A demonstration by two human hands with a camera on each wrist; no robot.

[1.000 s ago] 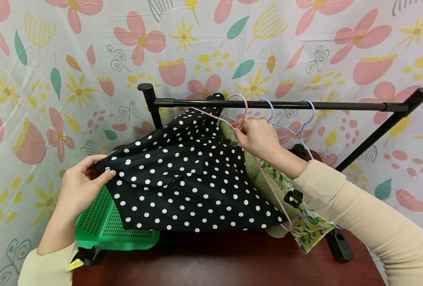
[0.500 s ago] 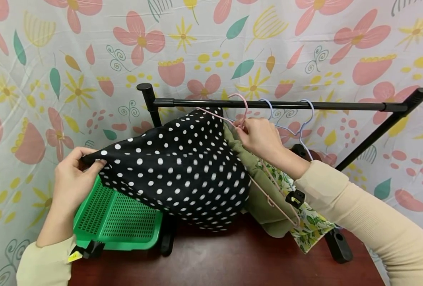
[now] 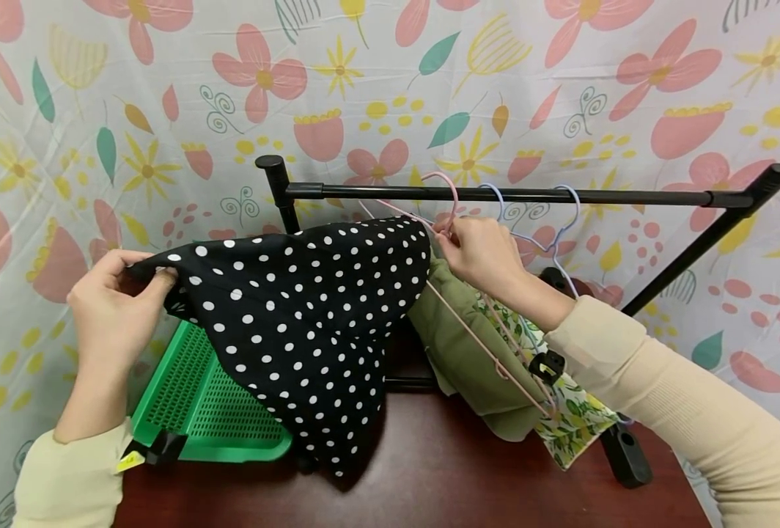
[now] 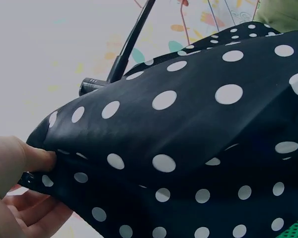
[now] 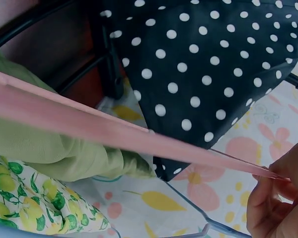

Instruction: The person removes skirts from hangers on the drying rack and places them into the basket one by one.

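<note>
A black cloth garment with white polka dots [image 3: 297, 308] stretches sideways in the head view. Its upper left corner is pinched between thumb and fingers of my left hand [image 3: 116, 308], and in the left wrist view the cloth [image 4: 164, 129] spreads out from the thumb. A lower corner of it hangs toward the table. With my right hand [image 3: 485, 253] I hold a pink hanger [image 3: 454, 194] just below its hook, which loops over the black rod [image 3: 377, 192]. The pink hanger's lower bar [image 3: 476, 337] shows bare. Whether the garment's right end still touches the hanger, I cannot tell.
An olive-green garment [image 3: 476, 367] and a lemon-print cloth [image 3: 575, 422] hang to the right, behind the pink hanger. Blue hangers [image 3: 558, 238] sit on the rod farther right. Below my left hand stands a green perforated basket [image 3: 232, 422] on the dark red table [image 3: 469, 469].
My left hand has moved left and slightly up, drawing the polka-dot garment leftward off the pink hanger's lower bar. My right hand stays at the hanger's neck.
</note>
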